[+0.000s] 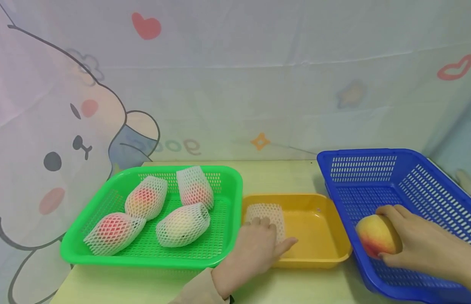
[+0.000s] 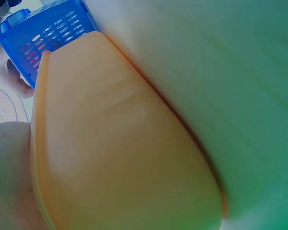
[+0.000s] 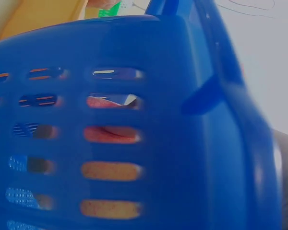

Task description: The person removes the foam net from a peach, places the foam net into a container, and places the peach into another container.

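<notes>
My left hand reaches over the near left of the yellow tray, fingers lying on a white foam net sleeve and thumb stretched out to the right. Part of that sleeve is hidden beneath the fingers. At the left side of the blue basket, my right hand grips a bare yellow-and-red peach, fingers over its top and thumb low at its side. Through the basket's slots, the right wrist view shows bits of the peach.
Left of the tray stands a green basket with several peaches in white foam nets, one of them a netted peach near the front. All stand on a pale yellow table. Behind hangs a printed cloth.
</notes>
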### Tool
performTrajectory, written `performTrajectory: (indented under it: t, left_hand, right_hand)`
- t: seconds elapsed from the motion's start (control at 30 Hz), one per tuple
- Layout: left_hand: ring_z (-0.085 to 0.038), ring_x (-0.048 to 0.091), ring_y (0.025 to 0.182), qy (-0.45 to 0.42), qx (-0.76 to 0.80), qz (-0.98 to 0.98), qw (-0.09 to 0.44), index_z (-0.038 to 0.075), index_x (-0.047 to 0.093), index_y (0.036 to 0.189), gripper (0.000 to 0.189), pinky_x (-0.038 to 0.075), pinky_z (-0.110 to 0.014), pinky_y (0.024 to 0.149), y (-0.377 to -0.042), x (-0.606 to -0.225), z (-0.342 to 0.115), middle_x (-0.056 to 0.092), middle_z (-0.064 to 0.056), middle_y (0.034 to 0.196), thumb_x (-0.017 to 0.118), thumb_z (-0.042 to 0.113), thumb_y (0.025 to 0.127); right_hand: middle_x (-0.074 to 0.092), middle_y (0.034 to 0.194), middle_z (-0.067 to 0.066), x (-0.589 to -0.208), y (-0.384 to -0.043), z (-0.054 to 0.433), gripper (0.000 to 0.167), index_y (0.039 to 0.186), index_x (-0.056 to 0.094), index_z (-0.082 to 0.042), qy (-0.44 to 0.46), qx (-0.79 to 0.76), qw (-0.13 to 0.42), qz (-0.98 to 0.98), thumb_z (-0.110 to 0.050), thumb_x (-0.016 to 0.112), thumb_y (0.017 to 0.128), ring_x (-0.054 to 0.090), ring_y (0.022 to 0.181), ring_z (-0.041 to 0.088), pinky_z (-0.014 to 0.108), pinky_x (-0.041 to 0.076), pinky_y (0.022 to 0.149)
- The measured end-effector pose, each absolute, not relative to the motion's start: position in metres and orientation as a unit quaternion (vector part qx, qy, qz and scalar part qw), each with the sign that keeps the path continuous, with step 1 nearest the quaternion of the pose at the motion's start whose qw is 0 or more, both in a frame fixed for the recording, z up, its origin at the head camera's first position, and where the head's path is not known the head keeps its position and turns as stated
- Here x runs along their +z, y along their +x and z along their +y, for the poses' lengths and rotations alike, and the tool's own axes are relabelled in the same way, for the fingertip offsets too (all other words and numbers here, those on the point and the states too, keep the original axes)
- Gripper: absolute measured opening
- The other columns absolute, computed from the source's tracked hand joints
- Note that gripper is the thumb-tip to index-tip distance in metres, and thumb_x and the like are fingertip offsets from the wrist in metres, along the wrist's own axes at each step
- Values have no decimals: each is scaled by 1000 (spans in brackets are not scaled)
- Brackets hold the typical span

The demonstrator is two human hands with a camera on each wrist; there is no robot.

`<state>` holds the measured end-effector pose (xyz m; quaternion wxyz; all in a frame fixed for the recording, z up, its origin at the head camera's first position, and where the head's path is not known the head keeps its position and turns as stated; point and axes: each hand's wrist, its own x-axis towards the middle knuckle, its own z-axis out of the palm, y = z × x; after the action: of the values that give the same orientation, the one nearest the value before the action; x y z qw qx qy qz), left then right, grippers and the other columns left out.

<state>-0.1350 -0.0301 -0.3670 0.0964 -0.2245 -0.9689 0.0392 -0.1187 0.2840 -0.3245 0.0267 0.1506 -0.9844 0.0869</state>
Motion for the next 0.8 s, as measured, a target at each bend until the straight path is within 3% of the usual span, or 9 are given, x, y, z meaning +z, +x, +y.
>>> performTrajectory:
  t: [0.23,0.4,0.8]
  left_hand:
    - [-19,58,75,-226,-8,-973,38,6,68,84,76,45,-30,55,-134,-368,-29,63,-6,86,29,71,92]
    - [-19,59,76,-226,-15,-973,36,6,68,85,76,46,-30,56,-134,-369,-30,63,-6,86,27,70,93]
    - [-20,60,78,-220,-22,-975,17,5,69,88,78,47,-32,59,-134,-369,-30,64,-7,88,25,70,93]
  right_hand:
    - [60,100,9,-327,-119,284,84,120,50,0,166,75,34,-983,-42,86,57,51,73,13,32,49,59]
    - [59,97,6,-330,-119,284,83,118,51,1,181,68,49,-980,-41,86,56,48,71,11,26,43,56]
    - [54,90,1,-337,-122,282,79,116,51,-1,179,78,31,-980,-36,86,55,46,69,10,25,38,55]
